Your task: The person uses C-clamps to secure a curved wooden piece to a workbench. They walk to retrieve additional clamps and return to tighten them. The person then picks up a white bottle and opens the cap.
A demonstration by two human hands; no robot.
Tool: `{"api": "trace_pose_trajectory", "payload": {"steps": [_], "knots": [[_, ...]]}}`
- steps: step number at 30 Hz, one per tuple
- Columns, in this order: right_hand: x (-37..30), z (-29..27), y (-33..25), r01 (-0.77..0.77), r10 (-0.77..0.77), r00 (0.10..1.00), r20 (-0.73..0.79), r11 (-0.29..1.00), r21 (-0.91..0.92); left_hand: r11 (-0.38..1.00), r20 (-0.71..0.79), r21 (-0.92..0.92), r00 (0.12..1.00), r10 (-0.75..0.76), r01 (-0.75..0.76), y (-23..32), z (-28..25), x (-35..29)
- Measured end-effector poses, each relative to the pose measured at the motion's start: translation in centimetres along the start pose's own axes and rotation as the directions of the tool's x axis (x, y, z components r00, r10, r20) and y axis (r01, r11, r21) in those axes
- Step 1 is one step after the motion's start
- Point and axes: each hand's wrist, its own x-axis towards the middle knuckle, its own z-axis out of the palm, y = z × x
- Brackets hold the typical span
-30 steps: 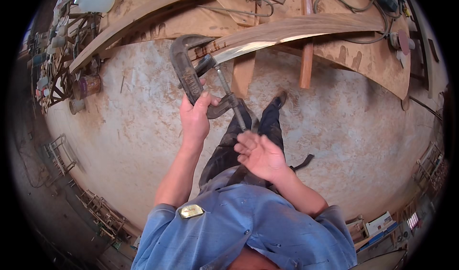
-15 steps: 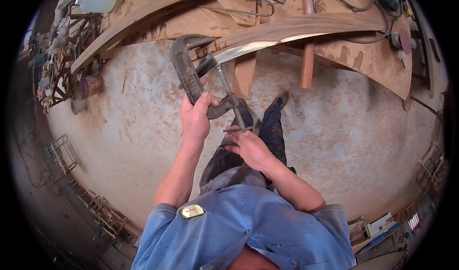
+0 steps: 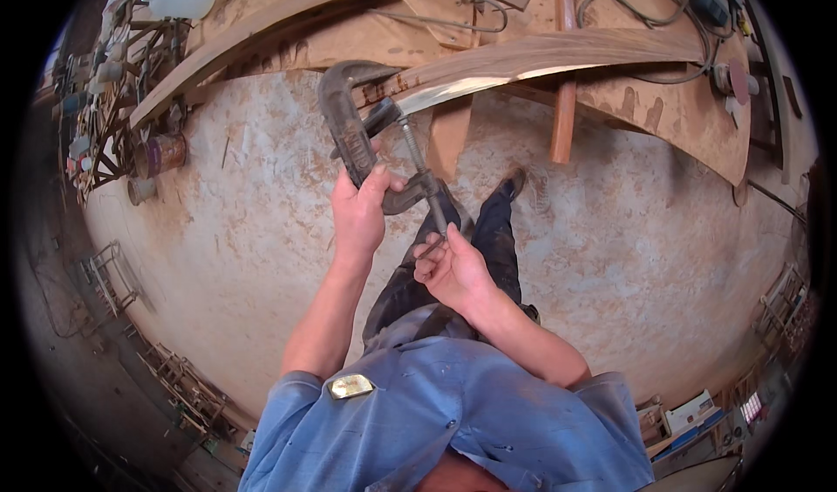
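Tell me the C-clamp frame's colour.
The C-clamp frame is dark grey-brown, best seen in the head view.

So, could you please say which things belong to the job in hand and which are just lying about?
In use: clamp, in left hand; its screw, at right hand; pale-edged board, at the clamp.

Apparently lying about: pale jug; bucket; another curved board.

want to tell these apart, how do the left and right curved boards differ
The right board shows a bright, pale lower edge; the left board looks brown all along. The C-clamp sits at the right board's left end; none shows on the left board. Both are long, curved wood.
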Motion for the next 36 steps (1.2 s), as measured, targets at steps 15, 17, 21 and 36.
{"api": "trace_pose_trajectory", "payload": {"steps": [15, 17, 21, 36], "knots": [[-4.5, 6.8, 0.6, -0.013, -0.378, 0.713, 0.590, -0.849, -0.529, 0.998, 0.021, -0.061, 1.000, -0.014, 0.015, -0.3, 0.3, -0.6], [-3.6, 7.1, 0.8, -0.044, -0.395, 0.684, 0.613, -0.861, -0.506, 0.996, 0.021, -0.079, 0.999, -0.026, 0.028, -0.4, 0.3, -0.5], [-2.7, 6.8, 1.3, -0.137, -0.435, 0.659, 0.613, -0.872, -0.471, 0.993, -0.002, -0.110, 0.999, -0.043, 0.042, -0.5, 0.7, -0.6], [-0.7, 4.4, 0.0, -0.134, -0.589, 0.574, 0.569, -0.753, -0.644, 0.997, -0.033, -0.002, 0.997, -0.075, 0.075, 0.9, 1.3, -0.9]]}}
